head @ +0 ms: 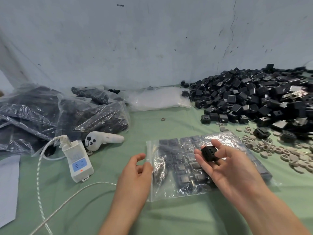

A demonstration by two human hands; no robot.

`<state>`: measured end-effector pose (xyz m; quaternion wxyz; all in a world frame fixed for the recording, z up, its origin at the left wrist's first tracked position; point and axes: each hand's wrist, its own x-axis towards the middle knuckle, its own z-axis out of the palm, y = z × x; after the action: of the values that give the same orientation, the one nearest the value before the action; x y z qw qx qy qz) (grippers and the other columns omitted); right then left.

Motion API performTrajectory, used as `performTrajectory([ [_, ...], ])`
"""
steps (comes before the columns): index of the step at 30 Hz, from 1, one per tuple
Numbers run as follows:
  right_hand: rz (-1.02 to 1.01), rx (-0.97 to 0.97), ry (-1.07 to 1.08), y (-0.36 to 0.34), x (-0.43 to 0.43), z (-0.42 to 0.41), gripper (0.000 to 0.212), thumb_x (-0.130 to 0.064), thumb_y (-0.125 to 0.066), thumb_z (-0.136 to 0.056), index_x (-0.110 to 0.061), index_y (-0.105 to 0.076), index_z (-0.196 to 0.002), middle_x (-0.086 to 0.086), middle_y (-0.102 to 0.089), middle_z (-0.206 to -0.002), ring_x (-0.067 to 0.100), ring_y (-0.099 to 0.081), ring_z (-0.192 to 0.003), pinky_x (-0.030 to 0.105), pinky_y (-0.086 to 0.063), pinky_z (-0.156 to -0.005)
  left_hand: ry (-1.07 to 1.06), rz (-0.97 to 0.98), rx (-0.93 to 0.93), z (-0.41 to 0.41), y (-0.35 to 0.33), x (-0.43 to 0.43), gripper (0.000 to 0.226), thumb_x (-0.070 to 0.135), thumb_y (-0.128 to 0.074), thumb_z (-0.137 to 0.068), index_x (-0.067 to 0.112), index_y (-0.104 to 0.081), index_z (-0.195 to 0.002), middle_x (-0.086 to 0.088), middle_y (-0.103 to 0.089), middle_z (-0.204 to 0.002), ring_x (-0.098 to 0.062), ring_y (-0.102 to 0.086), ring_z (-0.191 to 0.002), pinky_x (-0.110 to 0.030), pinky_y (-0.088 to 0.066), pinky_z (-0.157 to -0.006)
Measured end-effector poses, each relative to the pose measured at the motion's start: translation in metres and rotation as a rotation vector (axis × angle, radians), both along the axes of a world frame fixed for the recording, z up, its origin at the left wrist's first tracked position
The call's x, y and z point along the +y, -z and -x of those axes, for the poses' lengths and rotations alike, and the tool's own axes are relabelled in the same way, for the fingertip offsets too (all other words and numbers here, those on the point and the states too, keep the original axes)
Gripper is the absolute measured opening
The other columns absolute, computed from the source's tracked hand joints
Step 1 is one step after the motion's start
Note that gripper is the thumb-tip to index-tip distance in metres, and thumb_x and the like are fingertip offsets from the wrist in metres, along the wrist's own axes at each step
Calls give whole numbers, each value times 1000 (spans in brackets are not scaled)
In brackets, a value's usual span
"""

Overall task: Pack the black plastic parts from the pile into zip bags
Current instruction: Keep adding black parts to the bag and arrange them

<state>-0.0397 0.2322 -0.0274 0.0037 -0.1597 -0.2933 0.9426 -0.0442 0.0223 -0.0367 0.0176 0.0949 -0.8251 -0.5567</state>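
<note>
A clear zip bag (179, 168) lies flat on the green table in front of me, holding several black plastic parts in rows. My left hand (135, 173) pinches the bag's open left edge. My right hand (225, 165) hovers over the bag and holds one black plastic part (209, 152) between thumb and fingers. The big pile of black parts (254, 99) rises at the right against the wall.
Filled zip bags (50, 114) are heaped at the left, empty bags (159, 99) lie at the back centre. A white power socket with cable (77, 160) and a white controller (103, 139) sit left of the bag. Grey rubber rings (279, 151) are scattered at the right.
</note>
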Motion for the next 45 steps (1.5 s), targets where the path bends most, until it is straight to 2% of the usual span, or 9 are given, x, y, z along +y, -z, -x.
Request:
performTrajectory([
  [8, -9, -5, 9, 0, -1, 0, 48, 11, -31, -86, -9, -57, -120, 29, -49, -128, 41, -67, -105, 40, -63, -73, 21, -131, -22, 0, -1, 4, 22, 19, -53, -98, 29, -58, -116, -5, -72, -99, -16, -74, -67, -24, -54, -62],
  [15, -9, -16, 10, 0, 0, -1, 55, 20, -30, -81, -8, -60, -118, 31, -52, -124, 38, -72, -98, 32, -62, -67, 18, -263, -60, 8, 6, 5, 19, 12, -58, -97, 23, -61, -111, -8, -68, -100, -25, -75, -74, -30, -59, -64],
  [22, -13, -15, 29, -1, -1, 0, 56, 22, -27, -82, -7, -59, -117, 31, -51, -123, 38, -70, -102, 31, -62, -68, 4, -359, -99, 11, 9, 4, 16, 12, -59, -97, 24, -63, -107, -10, -66, -107, -26, -75, -78, -31, -60, -66],
  [27, -27, -18, 37, 0, -1, 1, 55, 22, -28, -83, -7, -60, -116, 30, -51, -123, 37, -70, -102, 29, -61, -65, 4, -404, -114, 12, 10, 4, 15, 11, -59, -97, 20, -63, -108, -13, -67, -109, -31, -75, -84, -38, -61, -75],
  [30, -45, -17, 49, 1, -1, 2, 52, 21, -30, -84, -7, -61, -115, 29, -53, -124, 35, -72, -98, 28, -61, -65, -9, -444, -138, 13, 7, 4, 15, 8, -58, -96, 16, -63, -108, -17, -66, -110, -35, -74, -87, -39, -61, -75],
  [34, -68, -7, 57, 2, -2, 2, 42, 16, -36, -89, -6, -61, -114, 27, -57, -124, 32, -75, -90, 28, -61, -65, -13, -477, -153, 12, 3, 5, 15, 5, -57, -97, 13, -62, -108, -19, -64, -106, -32, -72, -77, -38, -62, -73],
  [38, -87, 3, 66, 2, -3, 1, 33, 10, -44, -92, -5, -60, -116, 25, -60, -122, 31, -75, -91, 28, -61, -66, 2, -479, -157, 10, 1, 5, 16, 5, -56, -97, 12, -62, -109, -21, -64, -110, -32, -72, -79, -38, -62, -73],
  [42, -153, 25, 71, 0, -6, 0, 28, 2, -54, -93, -8, -62, -118, 14, -70, -109, 28, -74, -94, 28, -62, -68, -5, -392, -109, 11, 0, 1, 14, 9, -55, -97, 15, -65, -105, -15, -65, -104, -23, -69, -66, -32, -60, -58],
  [45, -279, 50, 64, -2, -10, 1, 26, -4, -61, -92, -16, -64, -115, 4, -76, -90, 25, -75, -92, 26, -60, -65, -43, -337, -56, 12, 0, -4, 15, 8, -53, -97, 13, -66, -104, -9, -67, -90, -19, -66, -64, -33, -59, -61],
])
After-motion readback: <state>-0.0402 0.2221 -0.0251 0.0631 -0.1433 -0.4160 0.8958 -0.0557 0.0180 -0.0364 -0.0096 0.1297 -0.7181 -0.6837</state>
